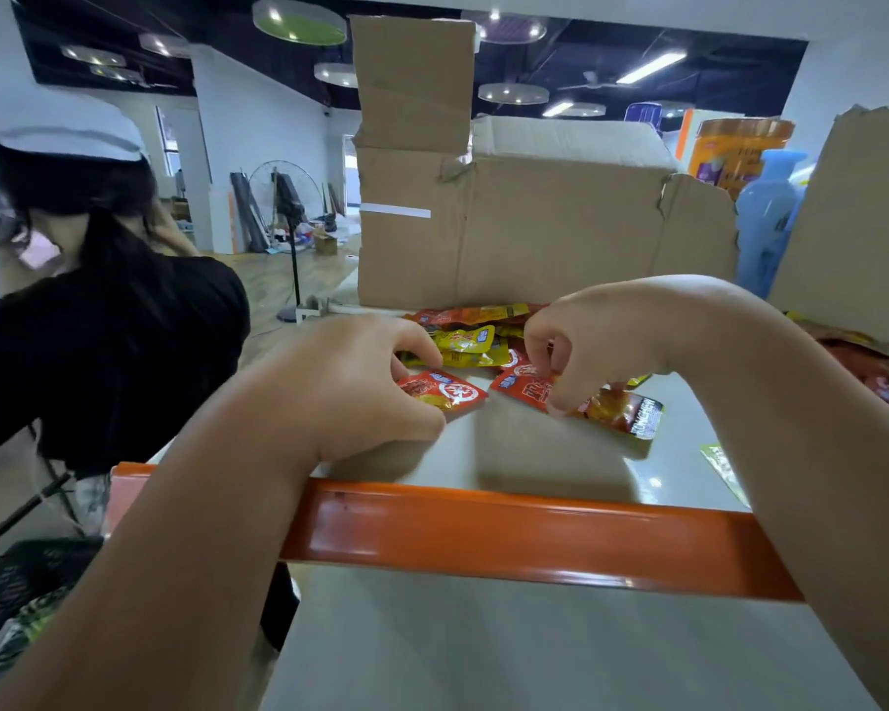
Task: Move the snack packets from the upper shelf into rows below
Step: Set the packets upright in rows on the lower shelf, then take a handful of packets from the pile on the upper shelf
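Both my hands reach over the orange shelf rail (483, 531) onto the pale upper shelf (560, 454). My left hand (360, 387) pinches a small red snack packet (445, 390) between thumb and fingers. My right hand (581, 341) pinches another red packet (522, 384); a longer red and black packet (624, 407) lies partly under it. Behind them lies a heap of yellow packets (470, 346) and red packets (470, 314) against a cardboard box. The lower shelf is out of sight.
A large cardboard box (535, 233) stands at the back of the shelf, a second box (858, 223) at the right with more red packets (883, 372) below it. A green packet (722, 467) lies near the right edge. A person in black (104, 341) stands close at the left.
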`<action>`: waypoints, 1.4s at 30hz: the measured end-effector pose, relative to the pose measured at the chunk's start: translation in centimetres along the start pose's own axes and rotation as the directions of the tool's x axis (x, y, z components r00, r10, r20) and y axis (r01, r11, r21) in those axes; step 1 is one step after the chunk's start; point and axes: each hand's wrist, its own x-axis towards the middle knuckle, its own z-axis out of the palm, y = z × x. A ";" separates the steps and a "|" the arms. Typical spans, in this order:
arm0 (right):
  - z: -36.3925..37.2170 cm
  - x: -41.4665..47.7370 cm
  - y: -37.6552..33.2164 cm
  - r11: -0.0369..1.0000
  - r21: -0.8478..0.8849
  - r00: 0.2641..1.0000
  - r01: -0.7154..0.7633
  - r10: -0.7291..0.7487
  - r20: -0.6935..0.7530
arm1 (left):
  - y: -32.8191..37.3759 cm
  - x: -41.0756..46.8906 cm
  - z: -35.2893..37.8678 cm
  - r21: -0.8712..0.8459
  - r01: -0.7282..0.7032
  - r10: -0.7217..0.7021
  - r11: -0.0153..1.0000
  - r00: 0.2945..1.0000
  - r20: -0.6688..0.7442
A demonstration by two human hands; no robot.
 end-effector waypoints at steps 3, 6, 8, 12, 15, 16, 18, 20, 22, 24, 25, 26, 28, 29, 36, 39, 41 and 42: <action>-0.6 -1.7 -0.1 0.988 0.153 1.000 -0.023 0.023 0.000 | -0.2 -0.1 0.4 -0.058 -0.050 0.043 0.997 0.992 -0.115; -1.0 -2.7 -0.3 0.957 0.291 1.000 -0.010 0.008 0.006 | -0.2 -0.2 0.7 -0.077 -0.107 0.088 0.991 0.971 -0.222; -1.4 -3.4 -0.4 0.944 0.331 1.000 -0.001 0.006 -0.015 | -0.1 -0.3 0.8 -0.054 -0.139 0.120 0.989 0.955 -0.272; -2.2 -5.8 0.3 0.933 0.359 0.977 0.034 0.044 -0.207 | 1.2 -0.6 0.3 0.086 -0.252 0.265 0.964 0.886 -0.380; -0.8 -8.6 1.4 0.902 0.424 0.906 0.079 0.112 -0.409 | 2.8 -0.8 0.1 0.134 -0.330 0.356 0.934 0.842 -0.406; -0.2 -9.7 2.0 0.889 0.448 0.879 0.092 0.139 -0.456 | 3.5 -0.9 0.2 0.140 -0.353 0.379 0.925 0.827 -0.415; 0.7 -12.1 3.4 0.871 0.479 0.833 0.109 0.183 -0.523 | 5.5 -1.1 0.8 0.145 -0.399 0.421 0.905 0.797 -0.434; 1.7 -14.6 5.2 0.858 0.500 0.782 0.118 0.230 -0.580 | 8.3 -1.3 1.8 0.146 -0.436 0.452 0.888 0.768 -0.455; 2.6 -17.2 7.3 0.845 0.522 0.730 0.116 0.284 -0.622 | 11.4 -1.4 3.3 0.118 -0.478 0.471 0.870 0.739 -0.481; 3.6 -20.1 9.6 0.843 0.527 0.679 0.110 0.323 -0.659 | 15.0 -1.5 5.1 0.095 -0.521 0.494 0.848 0.712 -0.499; 4.2 -21.6 10.9 0.842 0.530 0.656 0.101 0.344 -0.671 | 16.9 -1.6 6.0 0.092 -0.539 0.506 0.838 0.700 -0.505; 4.7 -23.3 12.2 0.837 0.540 0.639 0.086 0.369 -0.674 | 18.8 -1.7 7.0 0.091 -0.554 0.517 0.828 0.690 -0.507; 5.7 -27.1 14.7 0.824 0.564 0.617 0.055 0.416 -0.668 | 23.0 -2.1 9.0 0.082 -0.581 0.537 0.810 0.679 -0.500; 6.2 -29.0 16.0 0.818 0.574 0.608 0.040 0.436 -0.663 | 25.1 -2.3 10.0 0.072 -0.597 0.550 0.799 0.677 -0.489; 11.1 -43.8 25.1 0.751 0.651 0.530 -0.106 0.597 -0.602 | 40.2 -3.9 18.4 -0.034 -0.735 0.655 0.677 0.623 -0.428; 13.4 -49.9 28.6 0.715 0.674 0.509 -0.184 0.656 -0.557 | 46.5 -5.0 22.4 -0.062 -0.781 0.695 0.622 0.586 -0.416; 14.9 -53.4 30.5 0.689 0.689 0.493 -0.225 0.691 -0.529 | 50.3 -5.6 25.0 -0.086 -0.803 0.711 0.590 0.567 -0.416; 15.6 -54.8 31.4 0.677 0.694 0.481 -0.245 0.706 -0.519 | 52.1 -5.9 26.2 -0.103 -0.805 0.713 0.585 0.570 -0.409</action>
